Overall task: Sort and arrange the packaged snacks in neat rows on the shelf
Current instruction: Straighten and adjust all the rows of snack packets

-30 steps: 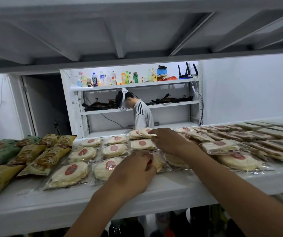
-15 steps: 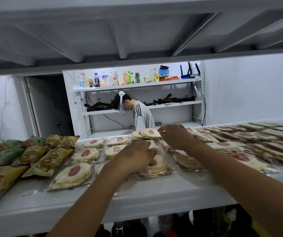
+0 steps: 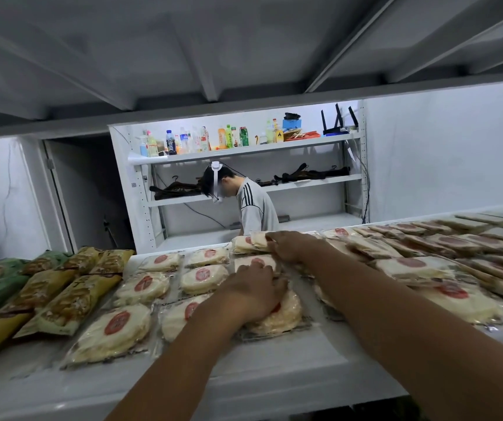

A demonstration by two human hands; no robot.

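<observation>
Clear packs of round pale cakes with red seals lie in rows on the white shelf point(image 3: 274, 375). My left hand point(image 3: 253, 296) lies on top of one cake pack point(image 3: 283, 317) near the middle, fingers curled over its far edge. My right hand point(image 3: 289, 247) reaches to the back of the shelf and pinches another cake pack point(image 3: 253, 242) that sits on top of a back-row pack. Two tidy columns of cake packs point(image 3: 201, 279) lie just left of my hands.
Yellow and green snack bags point(image 3: 62, 299) fill the shelf's left end. A loose, overlapping spread of cake packs point(image 3: 426, 256) covers the right side. The upper shelf hangs low overhead. A person point(image 3: 254, 208) stands behind at another rack of bottles.
My left hand has slid a cake pack away from the shelf's front edge toward the middle row. My right hand has moved farther back and taken hold of a pack in the back row.
</observation>
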